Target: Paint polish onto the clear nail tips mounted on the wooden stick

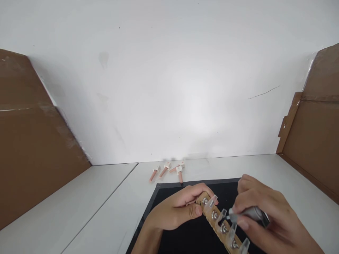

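Note:
My left hand [182,206] grips the upper end of a narrow tan strip [215,227], thumb on the near side and fingers behind. Along the strip sits a row of shiny round metal pieces, each beside a clear nail tip [221,216]. My right hand [267,215] is closed around a small brush [253,214] with a grey and black handle, which looks like a nail polish brush. Its thin dark end is at one of the clear nail tips near the strip's middle; whether it touches cannot be told. The strip's lower end runs out of view.
Under my hands lies a black mat [185,234] on the white table [106,211]. Behind it are several pink sticks [163,171] with white blocky ends. Brown cardboard panels stand at left [31,141] and right [315,134], and a white wall [159,88] rises behind.

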Action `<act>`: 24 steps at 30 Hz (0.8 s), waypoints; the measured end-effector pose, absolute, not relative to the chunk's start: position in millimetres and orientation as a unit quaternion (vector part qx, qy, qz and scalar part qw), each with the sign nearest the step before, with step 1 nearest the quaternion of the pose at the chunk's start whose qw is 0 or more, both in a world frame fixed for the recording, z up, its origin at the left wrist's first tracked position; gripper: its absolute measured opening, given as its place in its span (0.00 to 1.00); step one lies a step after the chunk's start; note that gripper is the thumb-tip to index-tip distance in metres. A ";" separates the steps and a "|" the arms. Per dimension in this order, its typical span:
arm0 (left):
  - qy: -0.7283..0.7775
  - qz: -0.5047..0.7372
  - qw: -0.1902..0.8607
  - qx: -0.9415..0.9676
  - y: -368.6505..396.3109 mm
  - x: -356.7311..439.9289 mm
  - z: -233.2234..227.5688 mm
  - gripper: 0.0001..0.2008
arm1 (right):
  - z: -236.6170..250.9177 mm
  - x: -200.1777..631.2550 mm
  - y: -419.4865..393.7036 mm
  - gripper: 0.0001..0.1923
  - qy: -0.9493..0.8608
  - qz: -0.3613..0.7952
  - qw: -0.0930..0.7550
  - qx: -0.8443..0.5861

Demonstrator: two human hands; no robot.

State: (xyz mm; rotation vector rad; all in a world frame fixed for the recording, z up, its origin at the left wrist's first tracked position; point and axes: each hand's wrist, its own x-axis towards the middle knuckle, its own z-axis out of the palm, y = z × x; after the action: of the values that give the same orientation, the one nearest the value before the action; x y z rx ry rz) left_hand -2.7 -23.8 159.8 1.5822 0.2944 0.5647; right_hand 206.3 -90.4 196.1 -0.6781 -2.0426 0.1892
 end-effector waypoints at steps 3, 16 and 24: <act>0.122 0.248 0.659 0.700 -24.6 -4.6 158.4 0.16 | 190.1 209.1 -88.3 0.07 -0.816 0.071 0.497 -0.286; 0.140 0.248 0.646 0.708 -26.9 -3.6 163.0 0.18 | 194.5 207.2 -90.2 0.07 -0.822 0.080 0.484 -0.289; 0.147 0.248 0.649 0.704 -25.2 -2.9 163.1 0.18 | 192.8 207.2 -89.5 0.04 -0.814 0.104 0.507 -0.265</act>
State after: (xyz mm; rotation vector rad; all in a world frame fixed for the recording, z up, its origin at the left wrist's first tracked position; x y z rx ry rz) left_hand -2.9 -25.2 163.1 1.6010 0.3342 0.5638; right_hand 207.2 -89.5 192.8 -0.6397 -1.9617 0.2499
